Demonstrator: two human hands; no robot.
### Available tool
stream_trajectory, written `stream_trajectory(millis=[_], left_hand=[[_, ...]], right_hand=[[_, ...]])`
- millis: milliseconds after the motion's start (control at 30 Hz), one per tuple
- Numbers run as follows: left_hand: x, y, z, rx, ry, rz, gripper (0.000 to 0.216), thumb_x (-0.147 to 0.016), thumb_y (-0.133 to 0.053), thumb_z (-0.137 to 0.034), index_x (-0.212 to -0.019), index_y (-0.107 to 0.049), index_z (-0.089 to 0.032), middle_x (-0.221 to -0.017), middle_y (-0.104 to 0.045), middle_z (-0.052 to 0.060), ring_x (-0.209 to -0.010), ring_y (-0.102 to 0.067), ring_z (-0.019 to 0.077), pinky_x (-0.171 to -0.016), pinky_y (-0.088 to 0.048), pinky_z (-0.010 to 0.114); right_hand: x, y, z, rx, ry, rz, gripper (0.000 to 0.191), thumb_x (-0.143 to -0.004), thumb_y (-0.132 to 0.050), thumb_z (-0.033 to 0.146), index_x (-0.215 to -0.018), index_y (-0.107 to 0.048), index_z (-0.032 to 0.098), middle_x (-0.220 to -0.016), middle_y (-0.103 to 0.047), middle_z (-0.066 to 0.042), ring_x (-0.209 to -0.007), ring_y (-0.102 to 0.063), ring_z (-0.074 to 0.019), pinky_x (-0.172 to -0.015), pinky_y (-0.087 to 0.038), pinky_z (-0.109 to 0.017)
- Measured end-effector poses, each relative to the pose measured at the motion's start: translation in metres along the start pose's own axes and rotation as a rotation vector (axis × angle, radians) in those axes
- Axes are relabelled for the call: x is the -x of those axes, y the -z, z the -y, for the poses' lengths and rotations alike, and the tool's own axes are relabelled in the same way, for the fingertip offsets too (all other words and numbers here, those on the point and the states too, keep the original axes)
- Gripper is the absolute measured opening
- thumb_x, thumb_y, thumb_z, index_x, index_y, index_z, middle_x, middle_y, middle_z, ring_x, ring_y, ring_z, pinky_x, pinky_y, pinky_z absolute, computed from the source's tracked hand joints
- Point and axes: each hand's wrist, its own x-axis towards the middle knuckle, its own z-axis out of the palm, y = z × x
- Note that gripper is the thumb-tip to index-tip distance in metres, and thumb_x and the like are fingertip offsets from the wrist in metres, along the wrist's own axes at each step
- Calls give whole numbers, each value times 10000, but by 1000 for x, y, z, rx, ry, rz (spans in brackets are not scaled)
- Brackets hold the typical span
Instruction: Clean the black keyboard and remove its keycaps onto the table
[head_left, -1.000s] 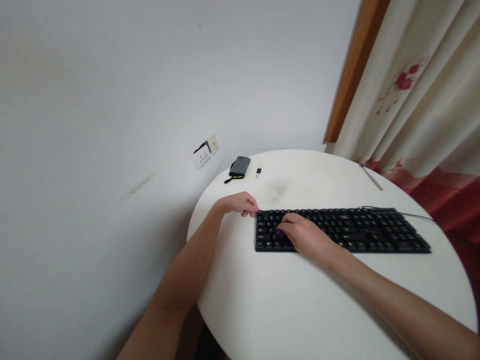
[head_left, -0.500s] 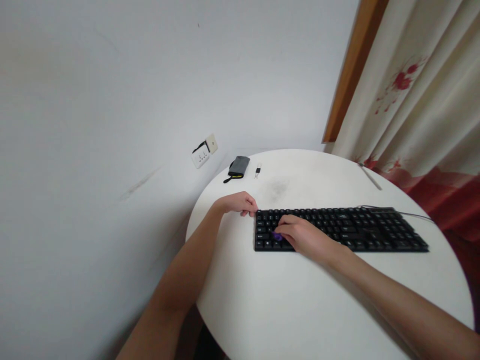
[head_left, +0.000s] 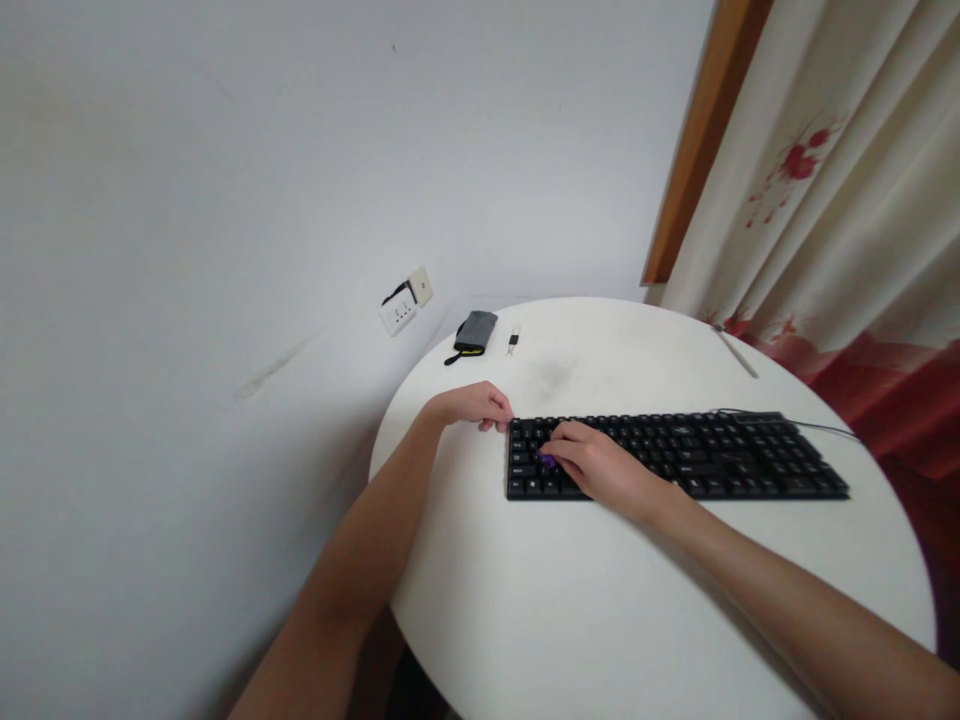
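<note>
A black keyboard (head_left: 697,458) lies flat on the round white table (head_left: 570,600). Fingers curled, my left hand (head_left: 480,404) is at its upper left corner and appears to pinch that edge. My right hand (head_left: 592,458) is over the left part of the keys, its fingers closed around a small purple thing (head_left: 548,461). Most of the purple thing is hidden under the fingers, so its kind does not show. It rests against the keys or just above them.
A grey folded pouch (head_left: 475,332) and a black binder clip (head_left: 514,341) lie near the wall. A thin grey stick (head_left: 739,354) lies at the far right edge, by the curtain (head_left: 810,240). The keyboard's cable (head_left: 825,430) trails right. A wall socket (head_left: 399,311) is at the left.
My right hand has moved the purple thing slightly up and left across the keys. My left hand stays at the keyboard's corner. The whole view has shifted a little.
</note>
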Motion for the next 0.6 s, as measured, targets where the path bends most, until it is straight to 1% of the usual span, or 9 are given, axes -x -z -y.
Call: stream_trajectory(millis=[67, 167, 233, 300, 367, 500, 533, 600], left_hand=[[0, -1, -1, -1, 3, -4, 270, -756, -656, -394, -783, -712, -131, -719, -693, 40, -484, -498, 80, -469, -294, 211], [2, -2, -2, 4, 10, -7, 265, -753, -657, -391, -772, -708, -132, -726, -697, 44, -484, -498, 80, -462, -276, 210], [2, -2, -2, 4, 13, -8, 262, -750, -655, -389, -775, -708, -133, -725, -698, 43, -482, -496, 79, -460, -269, 210], [2, -2, -1, 1, 15, -10, 258, -746, -654, -386, -775, -706, -134, -726, -698, 42, -481, -496, 78, -461, -274, 208], [1, -2, 1, 1, 9, -8, 256, -744, -655, -384, -778, -705, -136, -730, -699, 41, -483, -499, 78, -463, -280, 207], [-2, 1, 5, 0, -10, 5, 262, -755, -654, -388, -804, -713, -137, -737, -701, 43, -486, -504, 80, -460, -284, 211], [-2, 1, 5, -1, -11, 6, 262, -759, -653, -388, -808, -713, -137, -738, -701, 43, -486, -503, 80, -459, -285, 211], [-2, 1, 6, -1, -8, 6, 260, -764, -651, -386, -805, -712, -137, -740, -703, 44, -485, -501, 79, -459, -285, 211]], right_hand=[[0, 0, -9, 71, -85, -38, 299, -945, -445, 97, -1040, -721, 165, -963, -656, -102, -902, -618, -205, -843, -506, -319], [2, 6, -28, 178, -262, -151, 300, -933, -444, 88, -993, -733, 143, -947, -656, -119, -887, -620, -231, -869, -502, -361], [3, 9, -36, 199, -319, -211, 300, -933, -443, 92, -974, -736, 142, -945, -652, -124, -884, -619, -238, -866, -503, -371], [3, 11, -35, 169, -308, -244, 295, -938, -445, 103, -987, -732, 150, -948, -649, -116, -879, -617, -231, -859, -506, -366], [2, 9, -28, 104, -240, -233, 288, -943, -453, 114, -1027, -724, 163, -960, -648, -103, -885, -613, -216, -855, -507, -348], [-2, 2, -16, 24, -60, -98, 291, -947, -461, 118, -1076, -714, 179, -1002, -651, -94, -933, -607, -201, -862, -502, -321], [-2, 1, -17, 31, -43, -78, 293, -947, -459, 117, -1078, -714, 179, -1006, -652, -95, -939, -606, -202, -862, -502, -321], [-1, 2, -24, 74, -72, -83, 297, -945, -453, 113, -1070, -716, 175, -995, -655, -98, -933, -605, -208, -859, -502, -329]])
